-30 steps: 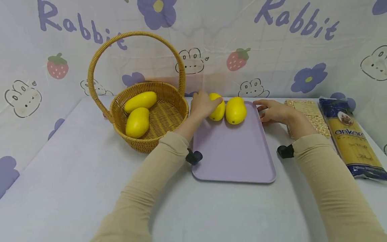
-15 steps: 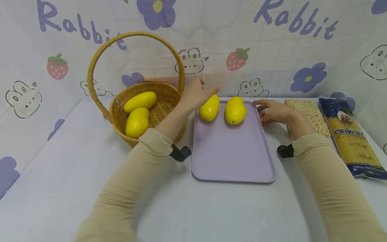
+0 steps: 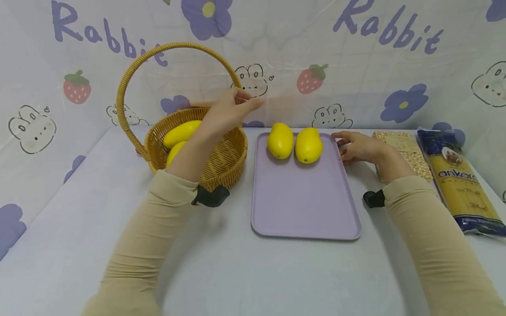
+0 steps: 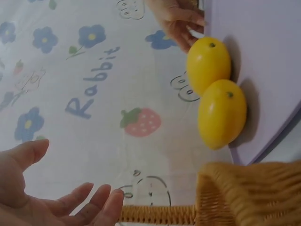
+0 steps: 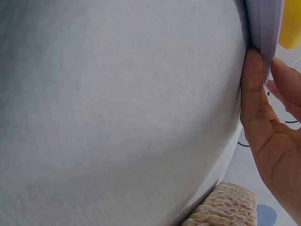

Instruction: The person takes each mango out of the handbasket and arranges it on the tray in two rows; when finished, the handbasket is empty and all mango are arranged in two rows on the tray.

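Your left hand point(image 3: 229, 107) is raised over the wicker basket point(image 3: 233, 176), in front of the right side of its tall handle point(image 3: 179, 45). In the left wrist view its thumb stands well apart from the loosely bent fingers, and the space between them is free. The fingertips overlap the handle in that view, and you cannot tell from it whether they touch.

Your right hand point(image 3: 359, 147) is at the far right corner of the lilac tray point(image 3: 304, 193). The right wrist view shows its digits on both sides of the tray's rim, pinching it.

Two yellow mangoes lie on the tray close to its far edge: the left mango point(image 3: 280, 141) and the right mango point(image 3: 309, 146), side by side with hardly any gap, the right one turning a dark spot at its end toward you. The tray lies flat on the white counter point(image 3: 284, 276), just to the right of the basket.

Inside the basket, against its left side, are two more: the rear mango point(image 3: 182, 134) and the front mango point(image 3: 175, 151), both partly hidden behind your left forearm.

Beyond your right hand lie a clear packet of corn kernels point(image 3: 413, 156), partly covered by your wrist, and a blue-and-yellow pasta pack point(image 3: 460, 175) beside it. Your beige sleeves point(image 3: 439, 232) end near dark wrist mounts point(image 3: 213, 196). A pale cloth point(image 3: 276, 44) printed with rabbits, strawberries and purple flowers hangs behind the counter.
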`<action>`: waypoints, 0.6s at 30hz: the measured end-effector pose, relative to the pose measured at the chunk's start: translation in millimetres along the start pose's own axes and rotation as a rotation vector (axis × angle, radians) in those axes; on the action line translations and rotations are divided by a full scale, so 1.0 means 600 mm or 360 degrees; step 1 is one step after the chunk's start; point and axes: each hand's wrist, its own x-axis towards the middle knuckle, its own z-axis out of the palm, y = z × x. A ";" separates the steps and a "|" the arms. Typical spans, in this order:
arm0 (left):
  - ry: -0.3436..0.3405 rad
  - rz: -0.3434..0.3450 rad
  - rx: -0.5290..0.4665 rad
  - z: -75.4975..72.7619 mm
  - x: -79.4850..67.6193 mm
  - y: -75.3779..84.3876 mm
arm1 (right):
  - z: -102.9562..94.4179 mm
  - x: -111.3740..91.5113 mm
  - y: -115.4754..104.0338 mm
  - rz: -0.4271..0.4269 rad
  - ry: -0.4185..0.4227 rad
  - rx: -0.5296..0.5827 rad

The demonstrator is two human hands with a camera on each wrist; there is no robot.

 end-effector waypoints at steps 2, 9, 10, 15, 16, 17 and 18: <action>0.0006 0.0023 -0.0051 -0.012 -0.003 -0.001 | 0.000 0.000 0.000 0.0002 -0.0001 0.0002; 0.0054 0.0097 -0.0118 -0.048 -0.004 -0.009 | 0.000 -0.002 0.000 -0.0006 0.0002 0.0008; 0.0059 0.0096 -0.0126 -0.051 -0.003 -0.011 | 0.000 -0.003 0.000 -0.0010 0.0002 0.0007; 0.0052 0.0079 -0.0115 -0.069 0.006 -0.027 | 0.000 -0.003 -0.001 -0.0012 0.0001 0.0007; 0.0049 0.0075 -0.0116 -0.071 0.008 -0.030 | 0.000 -0.003 -0.001 -0.0010 0.0001 0.0005; 0.0047 0.0067 -0.0111 -0.075 0.010 -0.034 | 0.000 -0.003 -0.002 -0.0007 0.0001 0.0004; 0.0050 0.0056 -0.0105 -0.077 0.011 -0.038 | 0.001 -0.003 -0.002 -0.0005 0.0001 0.0003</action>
